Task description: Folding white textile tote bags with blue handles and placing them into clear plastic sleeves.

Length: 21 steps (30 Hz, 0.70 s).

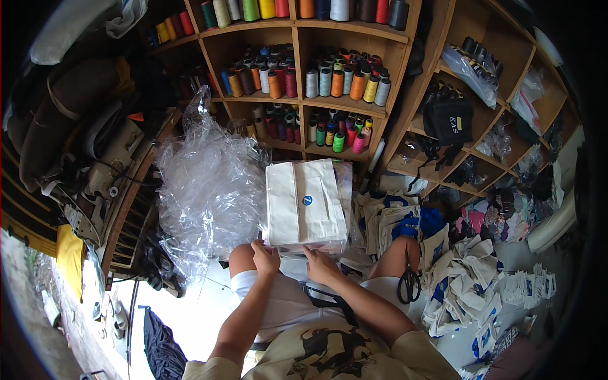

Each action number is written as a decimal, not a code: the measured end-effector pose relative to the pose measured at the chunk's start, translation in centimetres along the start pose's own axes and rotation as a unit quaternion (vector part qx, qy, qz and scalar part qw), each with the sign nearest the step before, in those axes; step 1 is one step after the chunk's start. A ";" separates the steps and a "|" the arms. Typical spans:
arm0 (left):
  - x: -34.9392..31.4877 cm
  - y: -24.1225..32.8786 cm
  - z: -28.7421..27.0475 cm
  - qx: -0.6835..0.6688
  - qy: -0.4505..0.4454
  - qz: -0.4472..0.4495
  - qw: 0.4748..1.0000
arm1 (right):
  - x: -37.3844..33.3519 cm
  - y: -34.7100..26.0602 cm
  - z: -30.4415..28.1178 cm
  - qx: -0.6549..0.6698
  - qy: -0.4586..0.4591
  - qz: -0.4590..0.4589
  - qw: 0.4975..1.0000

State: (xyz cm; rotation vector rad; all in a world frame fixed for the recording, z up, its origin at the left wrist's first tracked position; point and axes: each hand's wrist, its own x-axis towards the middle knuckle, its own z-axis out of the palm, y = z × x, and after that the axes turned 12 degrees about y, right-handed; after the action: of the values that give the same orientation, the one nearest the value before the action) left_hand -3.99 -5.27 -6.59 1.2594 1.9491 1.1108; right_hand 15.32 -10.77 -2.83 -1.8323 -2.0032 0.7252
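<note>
A stack of cream cloth bags, with a small round blue mark on top, lies in front of me beyond my knees. Clear plastic shows under its right side and along its near edge. My left hand is closed at the near left corner, its fingers pinching the plastic edge. At the middle of the same edge, my right hand has its fingertips closed on the plastic, index finger foremost. Black-handled scissors rest against my right leg, points hidden.
Crumpled clear plastic bags heap up on the left, near a sewing machine. Wooden shelves with colourful thread cones stand ahead. Cream and blue cloth pieces pile on the right. Dark cloth lies on the floor, lower left.
</note>
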 end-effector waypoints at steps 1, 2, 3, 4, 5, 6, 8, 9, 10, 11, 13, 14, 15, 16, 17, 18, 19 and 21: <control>0.1 -1.0 0.0 0.008 0.030 0.020 0.999 | 0.7 -0.4 0.8 0.010 0.046 -0.029 0.998; 0.2 -1.6 0.0 0.017 0.058 0.040 0.997 | 1.1 -1.0 1.1 0.021 0.093 -0.057 0.994; 0.5 -2.1 0.1 -0.023 0.062 0.014 0.998 | 1.3 -1.7 1.4 0.023 0.092 -0.060 0.994; 0.8 -2.6 0.0 -0.022 0.067 0.014 0.997 | 1.4 -2.6 1.2 0.025 0.129 -0.053 0.990; 1.1 -3.2 -0.2 -0.071 0.052 -0.034 0.996 | 1.5 -3.3 1.1 0.026 0.166 -0.046 0.985; 1.3 -3.8 -0.5 -0.119 0.038 -0.081 0.989 | 1.7 -3.7 1.2 0.028 0.164 -0.051 0.985; 1.0 -2.8 -0.2 -0.148 0.027 -0.109 0.983 | 1.7 -3.3 1.5 0.046 0.188 -0.020 0.981; 0.7 -2.3 -0.1 -0.177 0.018 -0.136 0.975 | 2.0 -3.2 1.6 0.046 0.187 -0.019 0.981; 0.6 -1.9 -0.2 -0.177 0.019 -0.136 0.975 | 2.3 -3.0 2.0 0.053 0.210 -0.033 0.976; 0.4 -1.6 -0.2 -0.222 0.013 -0.176 0.959 | 2.7 -2.8 2.3 0.060 0.232 -0.046 0.970; 0.1 -0.8 -0.4 -0.267 0.009 -0.214 0.940 | 3.8 -2.0 4.2 0.128 0.255 0.023 0.958; 0.0 -0.5 -0.5 -0.263 0.018 -0.211 0.941 | 4.6 -1.2 5.7 0.194 0.276 0.093 0.937; -0.1 -0.1 -0.5 -0.259 0.025 -0.208 0.943 | 5.5 -0.5 7.3 0.325 0.271 0.202 0.883; -0.2 -0.3 -0.6 -0.260 0.027 -0.208 0.943 | 5.6 -1.1 7.2 0.325 0.270 0.201 0.884; -0.4 -0.4 -0.7 -0.264 0.037 -0.204 0.942 | 5.6 -1.5 6.9 0.386 0.235 0.227 0.863; -0.6 -0.5 -0.7 -0.269 0.047 -0.199 0.941 | 5.6 -1.8 6.6 0.446 0.199 0.251 0.836; -0.7 -1.0 -0.9 -0.269 0.052 -0.200 0.941 | 5.4 -2.7 5.9 0.446 0.195 0.249 0.837; -0.8 -1.7 -0.9 -0.305 0.053 -0.215 0.926 | 5.0 -4.2 4.3 0.268 0.305 0.174 0.897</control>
State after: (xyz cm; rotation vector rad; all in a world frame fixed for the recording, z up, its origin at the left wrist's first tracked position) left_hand -5.22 -6.66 -7.60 0.4229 1.6376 1.4075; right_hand 8.85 -6.59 -4.37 -1.7792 -0.9713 0.6058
